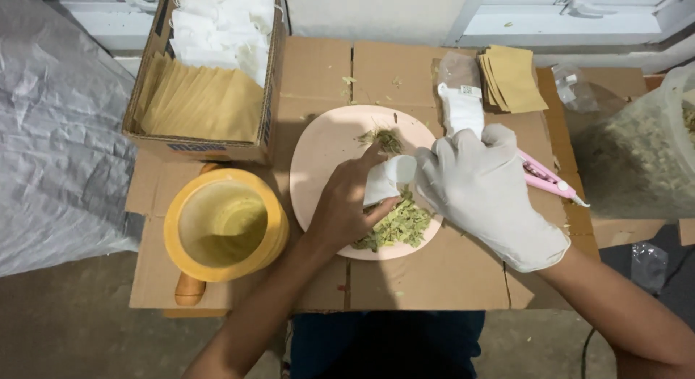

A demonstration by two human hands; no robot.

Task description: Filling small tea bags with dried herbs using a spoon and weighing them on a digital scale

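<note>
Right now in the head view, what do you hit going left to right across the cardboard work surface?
Yellow mortar → pink plate → left hand → small white bag → gloved right hand → pink sealer tool → clear bag of dried leaves.

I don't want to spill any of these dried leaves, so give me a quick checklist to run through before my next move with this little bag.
1. Small white bag held: ok, the bare left hand pinches it over the pink plate.
2. Gloved right hand at the bag: ok, it touches the bag's right side.
3. Bag mouth open: cannot tell, the hands hide it.
4. Green dried leaves on hand: ok, a pile lies on the plate just below the bag.
5. Bag over the plate: ok, spills would likely land on it.
6. Pink tool: ok, lying behind the right hand, not in the way.
</note>
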